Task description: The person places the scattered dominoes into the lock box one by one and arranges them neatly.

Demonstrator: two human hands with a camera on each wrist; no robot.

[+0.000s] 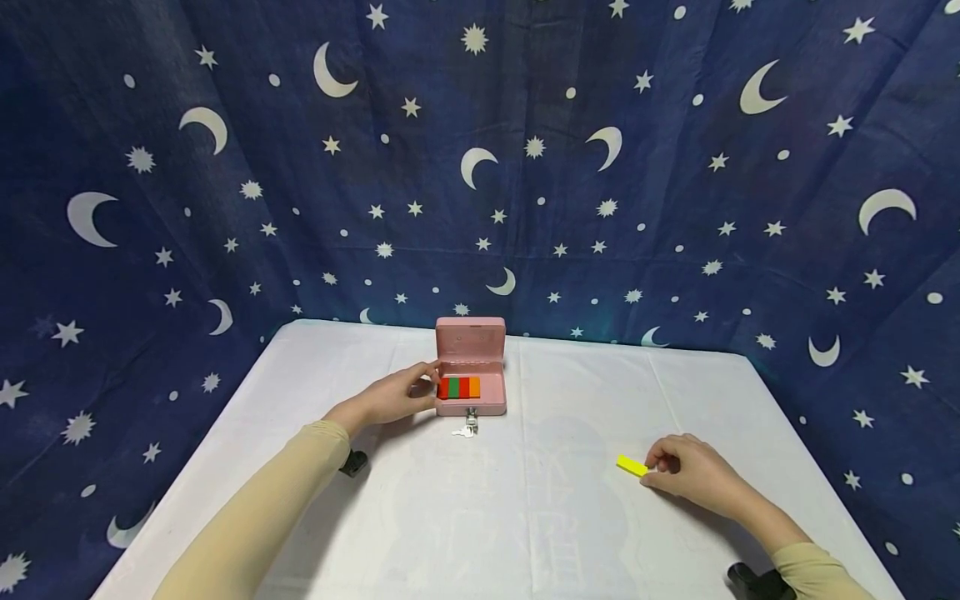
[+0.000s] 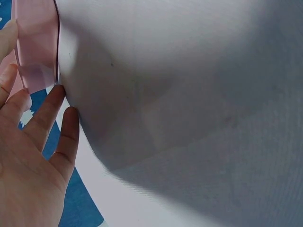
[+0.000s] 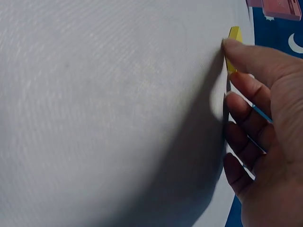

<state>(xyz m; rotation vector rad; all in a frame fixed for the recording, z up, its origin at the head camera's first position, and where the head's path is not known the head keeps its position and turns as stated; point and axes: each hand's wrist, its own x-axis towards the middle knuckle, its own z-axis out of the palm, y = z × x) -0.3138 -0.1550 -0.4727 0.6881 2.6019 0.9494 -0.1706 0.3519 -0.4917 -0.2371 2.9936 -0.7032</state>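
A pink metal box (image 1: pixel 491 408) stands at the back middle of the table, its lid (image 1: pixel 471 340) raised. Inside, on the left, red, green and orange blocks (image 1: pixel 453 388) lie side by side. My left hand (image 1: pixel 393 396) touches the box's left side, thumb near the front corner and fingers toward the hinge; the left wrist view shows those fingers spread and fairly straight along the pink wall (image 2: pixel 40 52). On the right, my right hand (image 1: pixel 693 475) pinches one end of a yellow block (image 1: pixel 630 465) between thumb and index finger, low over the tabletop. The other fingers curl loosely beneath (image 3: pixel 244 137).
Keys (image 1: pixel 467 431) hang from the lock at the box's front. A white cloth covers the table (image 1: pixel 570 517). Close behind it hangs a dark blue curtain (image 1: pixel 540 192) with moons and stars. Black wrist devices (image 1: pixel 354 462) sit under both forearms.
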